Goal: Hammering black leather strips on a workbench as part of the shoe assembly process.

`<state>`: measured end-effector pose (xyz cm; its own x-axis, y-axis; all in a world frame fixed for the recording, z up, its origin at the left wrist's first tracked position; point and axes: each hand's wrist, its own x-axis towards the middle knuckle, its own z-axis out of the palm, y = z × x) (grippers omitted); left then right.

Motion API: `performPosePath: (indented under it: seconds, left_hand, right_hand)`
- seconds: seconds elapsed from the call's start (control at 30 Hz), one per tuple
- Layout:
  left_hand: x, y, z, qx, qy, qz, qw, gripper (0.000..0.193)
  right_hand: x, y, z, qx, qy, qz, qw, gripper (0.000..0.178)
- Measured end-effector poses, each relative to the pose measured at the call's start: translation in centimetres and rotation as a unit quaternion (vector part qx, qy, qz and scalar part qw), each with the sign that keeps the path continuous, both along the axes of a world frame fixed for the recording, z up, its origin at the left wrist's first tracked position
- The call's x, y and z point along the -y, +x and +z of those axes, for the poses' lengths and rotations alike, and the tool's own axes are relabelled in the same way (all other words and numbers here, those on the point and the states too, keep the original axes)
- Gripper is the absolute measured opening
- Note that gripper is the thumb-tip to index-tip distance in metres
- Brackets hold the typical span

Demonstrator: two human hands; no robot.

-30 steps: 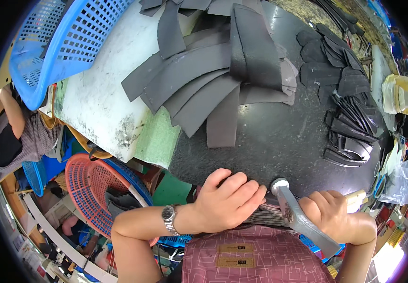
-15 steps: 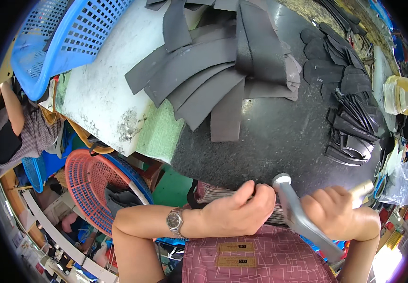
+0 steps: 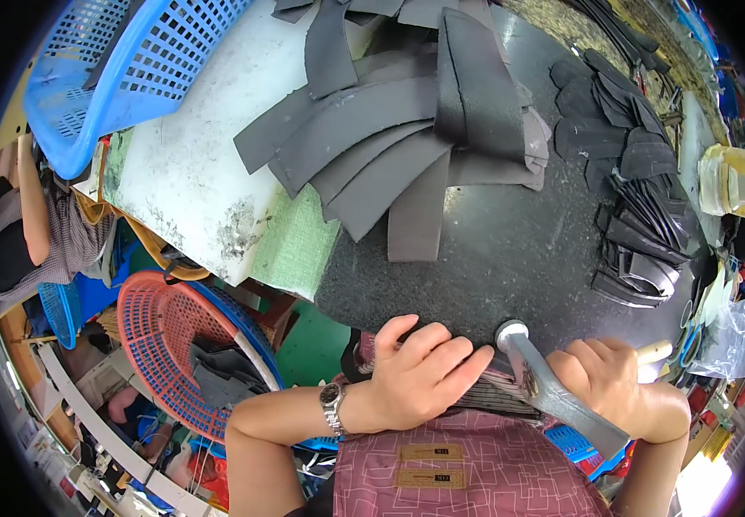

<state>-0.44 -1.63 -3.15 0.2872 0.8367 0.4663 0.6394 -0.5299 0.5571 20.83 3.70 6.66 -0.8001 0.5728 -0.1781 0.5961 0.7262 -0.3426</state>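
Note:
My right hand (image 3: 601, 375) is wrapped round a hammer (image 3: 553, 392). Its round striking face touches or hovers just over the near edge of the black worktop, and its pale handle end sticks out to the right of my fist. Just left of the hammer's face, my left hand (image 3: 424, 372) lies at the same edge with its fingers spread. Whatever may be under those fingers cannot be made out. Farther back, a fanned pile of dark grey strips (image 3: 372, 155) lies across the worktop (image 3: 510, 258).
Stacks of curved black pieces (image 3: 639, 224) lie at the right, near a yellowish tub (image 3: 726, 181). A blue basket (image 3: 144, 73) stands at the far left. Below the table's left edge is a red basket (image 3: 161, 336) with dark pieces inside. Another person's arm (image 3: 32, 202) shows at the left.
My left hand has opened from a pinch and spread its fingers at the table edge. The hammer's head has shifted slightly, still in my right hand.

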Motion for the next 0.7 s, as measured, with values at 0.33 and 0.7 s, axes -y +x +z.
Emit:
performPosePath:
  seconds: [0.33,0.7]
  left_hand:
    - [0.1,0.1,1.4,-0.206,0.124,-0.084,0.967,0.022]
    - [-0.2,-0.5,1.0,-0.165,0.089,-0.095,0.978,0.018]
  right_hand:
    - [-0.8,0.0,0.2,0.017,0.044,0.077,0.996,0.029]
    - [-1.2,-0.2,0.2,-0.028,0.043,0.056,0.997,0.025]
